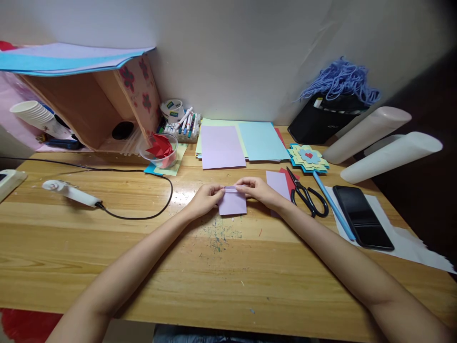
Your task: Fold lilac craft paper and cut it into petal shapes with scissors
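A small sheet of lilac paper point(232, 204) is held just over the wooden table, its far edge folded into a narrow strip. My left hand point(207, 197) pinches the left end of that fold between thumb and fingers. On the other end, my right hand point(257, 189) grips the same sheet, thumb below and fingers on top. Close to the right hand lie another lilac piece point(277, 182) and a red piece of paper point(293, 183), partly under black-handled scissors point(310, 194).
Lilac point(223, 146) and light-blue sheets point(262, 141) lie at the back. A glue gun point(71, 192) with a black cord rests left. A plastic bowl point(159, 150) holds red paper pieces. A paper flower point(309, 157), blue stick point(333, 206) and phone point(362, 216) are on the right.
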`<state>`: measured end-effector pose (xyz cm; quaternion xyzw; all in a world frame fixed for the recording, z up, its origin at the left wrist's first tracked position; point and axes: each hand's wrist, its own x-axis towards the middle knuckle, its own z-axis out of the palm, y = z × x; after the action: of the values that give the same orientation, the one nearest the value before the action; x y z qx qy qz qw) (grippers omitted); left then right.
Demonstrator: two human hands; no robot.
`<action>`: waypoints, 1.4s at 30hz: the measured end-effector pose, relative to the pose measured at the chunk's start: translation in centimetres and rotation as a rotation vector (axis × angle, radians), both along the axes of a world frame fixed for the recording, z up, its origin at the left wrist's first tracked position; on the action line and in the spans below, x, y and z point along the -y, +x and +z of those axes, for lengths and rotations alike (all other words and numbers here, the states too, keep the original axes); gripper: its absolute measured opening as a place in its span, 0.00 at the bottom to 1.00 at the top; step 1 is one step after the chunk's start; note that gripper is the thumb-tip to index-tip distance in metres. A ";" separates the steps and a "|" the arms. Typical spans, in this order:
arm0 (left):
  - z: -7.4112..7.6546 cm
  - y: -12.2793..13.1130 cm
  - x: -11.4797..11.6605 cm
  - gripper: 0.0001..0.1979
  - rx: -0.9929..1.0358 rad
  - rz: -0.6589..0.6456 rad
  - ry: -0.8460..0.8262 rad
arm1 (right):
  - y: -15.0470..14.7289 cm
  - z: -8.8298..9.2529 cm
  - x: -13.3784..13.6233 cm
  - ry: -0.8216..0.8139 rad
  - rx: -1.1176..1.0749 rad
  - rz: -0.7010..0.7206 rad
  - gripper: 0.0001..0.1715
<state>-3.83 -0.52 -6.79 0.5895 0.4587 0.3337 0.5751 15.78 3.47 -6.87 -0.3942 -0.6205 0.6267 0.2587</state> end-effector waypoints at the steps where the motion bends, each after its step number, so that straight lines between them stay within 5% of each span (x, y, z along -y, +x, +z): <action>1: 0.1 0.1 0.1 0.15 0.005 -0.001 -0.019 | -0.2 0.1 0.2 0.030 0.024 -0.035 0.13; 13: -0.9 0.9 0.5 0.13 -0.052 0.125 0.070 | -0.8 0.1 1.0 0.084 0.108 -0.125 0.13; 19: -1.0 0.8 0.3 0.11 -0.079 0.144 0.038 | 0.9 0.0 -0.4 -0.127 -0.002 0.092 0.17; 25: -1.1 0.7 0.4 0.12 -0.107 0.138 0.117 | 1.7 -0.3 -1.0 -0.096 -0.057 0.214 0.19; 30: -0.7 0.8 0.6 0.14 -0.038 0.118 0.133 | 1.0 -0.6 -0.3 0.101 -0.002 0.026 0.16; 33: -0.7 0.8 0.5 0.14 0.029 0.225 0.145 | 0.9 -0.9 -0.2 0.229 0.015 -0.079 0.14; 38: -0.5 0.4 0.3 0.19 0.162 0.435 0.102 | 1.2 -0.8 0.1 0.742 -0.022 -0.366 0.11; 42: 0.1 0.4 0.5 0.31 0.266 0.114 -0.178 | 1.1 -0.1 0.9 1.175 0.025 -0.189 0.17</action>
<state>-3.43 -1.01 -6.74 0.4597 0.4390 0.3991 0.6608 16.86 2.58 -6.96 -0.2461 -0.8286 0.1479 0.4807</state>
